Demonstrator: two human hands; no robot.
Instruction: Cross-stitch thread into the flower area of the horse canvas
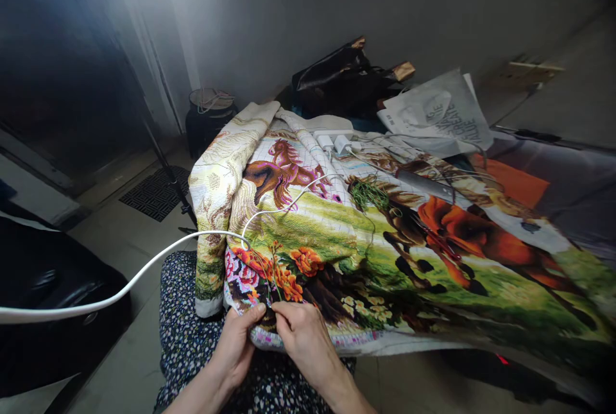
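A large embroidered cloth (332, 228) with horses, flowers and grass spreads before me, its near edge over my lap. My left hand (239, 336) grips that edge, thumb on top and fingers beneath. Close beside it, my right hand (303, 334) has thumb and forefinger pinched together at the cloth's surface, near the orange flowers (289, 285). Thin strands run up from the fingertips across the stitching. Whatever sits in the right pinch is too small to make out. A bundle of green thread (368, 194) lies farther back on the cloth.
A white cable (129, 282) crosses from the left onto the cloth, toward white plugs (342, 144). Behind lie a black bag (337, 80) and a printed white bag (436, 112). A dark stool (209, 122), thin stand pole (166, 163) and black seat (52, 298) are leftward.
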